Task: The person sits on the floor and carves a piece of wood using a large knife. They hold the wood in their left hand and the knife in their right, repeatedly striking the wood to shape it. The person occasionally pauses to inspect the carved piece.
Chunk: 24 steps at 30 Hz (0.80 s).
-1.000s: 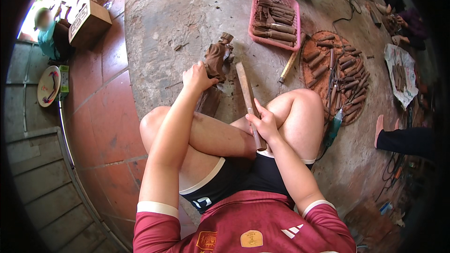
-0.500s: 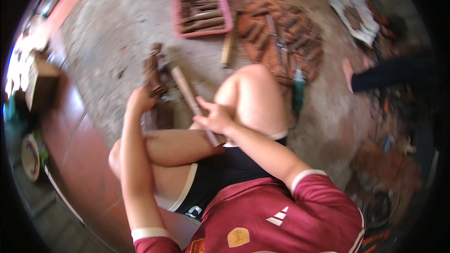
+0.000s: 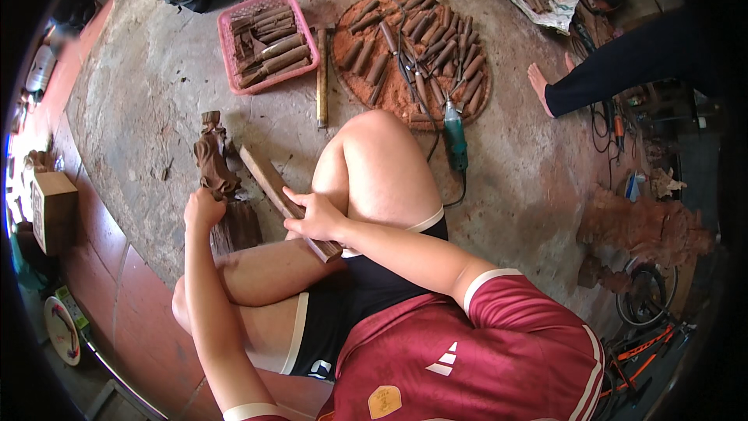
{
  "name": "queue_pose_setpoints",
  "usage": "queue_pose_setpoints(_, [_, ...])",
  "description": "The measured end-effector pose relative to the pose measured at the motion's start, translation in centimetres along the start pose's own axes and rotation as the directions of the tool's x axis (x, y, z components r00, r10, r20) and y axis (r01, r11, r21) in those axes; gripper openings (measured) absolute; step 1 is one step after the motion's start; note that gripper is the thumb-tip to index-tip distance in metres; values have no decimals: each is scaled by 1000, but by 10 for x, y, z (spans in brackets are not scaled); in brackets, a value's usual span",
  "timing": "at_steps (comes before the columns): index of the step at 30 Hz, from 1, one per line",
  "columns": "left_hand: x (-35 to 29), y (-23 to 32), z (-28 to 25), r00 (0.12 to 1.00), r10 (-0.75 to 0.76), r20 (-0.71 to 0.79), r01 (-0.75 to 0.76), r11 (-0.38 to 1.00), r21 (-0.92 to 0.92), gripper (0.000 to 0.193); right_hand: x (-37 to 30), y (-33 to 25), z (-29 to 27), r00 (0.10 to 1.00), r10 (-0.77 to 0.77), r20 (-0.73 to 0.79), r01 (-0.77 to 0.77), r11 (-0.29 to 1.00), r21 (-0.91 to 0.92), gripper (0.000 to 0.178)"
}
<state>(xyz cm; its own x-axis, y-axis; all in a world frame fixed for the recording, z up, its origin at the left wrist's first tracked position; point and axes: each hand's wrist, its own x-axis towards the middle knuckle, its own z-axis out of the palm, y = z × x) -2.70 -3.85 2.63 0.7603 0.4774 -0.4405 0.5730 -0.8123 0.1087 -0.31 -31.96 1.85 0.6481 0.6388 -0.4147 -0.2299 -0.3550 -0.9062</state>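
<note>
The view has swung rightward, the left hand (image 3: 204, 209), fingertips hidden, gripping a carved brown wooden figure (image 3: 214, 157) low down, the right hand (image 3: 315, 217) clasping a long brown wooden bar (image 3: 269, 180).

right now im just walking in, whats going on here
A person sits cross-legged on the floor. Their left hand is at the lower part of a dark carved figure, its fingers partly hidden. Their right hand holds a wooden bar slantwise, its far end beside the figure. Beyond them are a pink basket of tools and a round mat of more tools, with a green power tool at its near edge.
</note>
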Motion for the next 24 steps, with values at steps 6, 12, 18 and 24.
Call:
queue_pose_setpoints(6, [-7, 10, -1, 995, -48, -91, 43, 997, -58, 31, 1, 8, 4, 990, -120, -73, 118, 993, -31, 78])
queue_pose_setpoints(12, [-4, 14, 4, 991, -74, -115, 73, 997, -17, 30, -1, -2, -1, 999, -37, -20, 36, 997, -67, 76])
queue_pose_setpoints(18, [-2, 10, 6, 990, -44, -133, 38, 998, -43, 31, -3, -3, -1, 1000, -21, -13, 20, 997, -78, 76])
queue_pose_setpoints(24, [3, 0, 10, 991, -50, -125, 42, 997, -69, 34, -1, 2, 0, 998, -61, -13, 59, 994, -89, 76])
